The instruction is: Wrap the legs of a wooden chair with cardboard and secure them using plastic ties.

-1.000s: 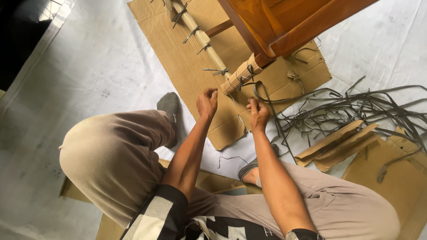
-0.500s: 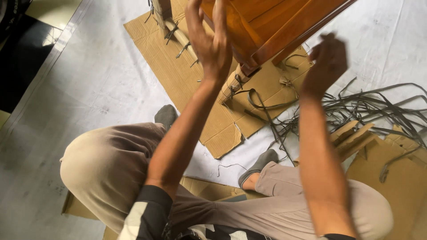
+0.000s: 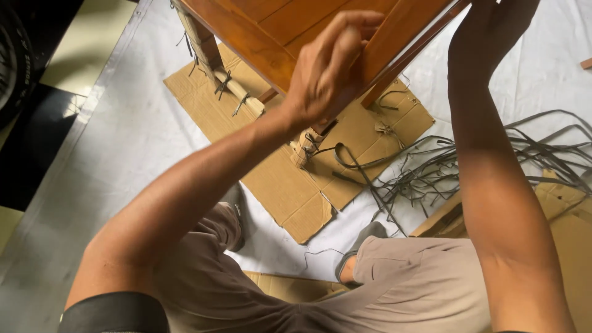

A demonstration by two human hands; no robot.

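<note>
A varnished brown wooden piece of furniture (image 3: pixel 271 24) hangs tilted over a flat cardboard sheet (image 3: pixel 277 179). My left hand (image 3: pixel 330 71) is curled around one of its wooden rails. My right hand (image 3: pixel 490 31) is raised against the far end of a rail, with its fingertips cut off by the top edge of the view. One furniture leg (image 3: pixel 305 145) is wrapped in cardboard and tied with dark straps. A second wrapped leg (image 3: pixel 206 49) stands at the upper left.
A tangle of dark plastic straps (image 3: pixel 444 166) lies on the white floor sheet (image 3: pixel 123 142) to the right. Folded cardboard pieces (image 3: pixel 567 209) lie at the right edge. My bent legs in beige trousers (image 3: pixel 419 283) and grey socks fill the bottom.
Both hands left the strap at the wrapped leg and rose to the furniture's rails. The view moved closer to the furniture and shifted right.
</note>
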